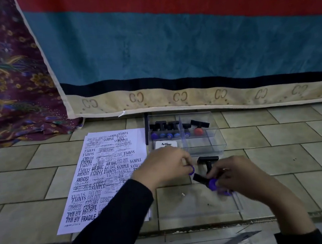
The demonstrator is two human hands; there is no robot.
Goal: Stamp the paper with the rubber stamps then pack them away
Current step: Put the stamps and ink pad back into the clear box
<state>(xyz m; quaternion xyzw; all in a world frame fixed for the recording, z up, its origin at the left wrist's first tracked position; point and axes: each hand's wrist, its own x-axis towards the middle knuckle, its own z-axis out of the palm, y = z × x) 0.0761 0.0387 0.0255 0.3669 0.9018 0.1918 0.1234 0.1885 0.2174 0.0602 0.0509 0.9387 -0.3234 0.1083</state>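
A white paper point(102, 177) covered with dark stamp marks lies on the tiled floor at the left. Behind my hands stands a clear plastic box point(204, 143) holding several black stamps with blue knobs and one with a red knob point(198, 131). My left hand point(166, 165) pinches a small purple piece point(191, 171) at its fingertips. My right hand point(239, 177) grips a black stamp with a purple knob point(212, 184). Another black stamp point(208, 162) stands on the floor between my hands and the box.
A clear lid point(195, 207) lies flat on the floor under my hands. A blue and red striped mattress point(188, 49) leans behind the box. Patterned purple cloth point(8, 78) hangs at the left. An ink pad labelled Artline point(166, 144) sits in the box.
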